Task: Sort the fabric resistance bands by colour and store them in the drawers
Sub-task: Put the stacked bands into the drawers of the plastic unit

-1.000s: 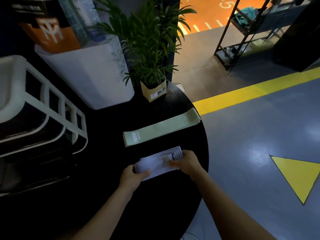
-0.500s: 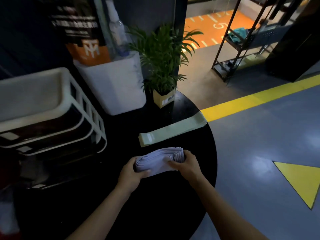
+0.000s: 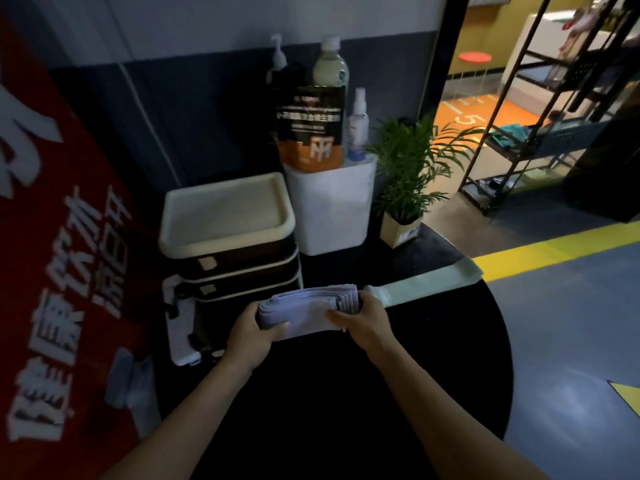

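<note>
Both hands, left (image 3: 250,336) and right (image 3: 362,320), grasp the lilac bands (image 3: 306,311); drawers (image 3: 239,268) at eleven o'clock look closed, so freeing a hand could spill the stack.

Banner (image 3: 69,237): cut off by left edge, lettering blurred. Green bands (image 3: 429,284): near end hidden behind right hand (image 3: 367,318). Drawers (image 3: 239,268): lowest front in shadow, contents unseen, labels too small to read. Poster (image 3: 310,128): print unreadable. Shelf (image 3: 540,133): top cropped.
</note>
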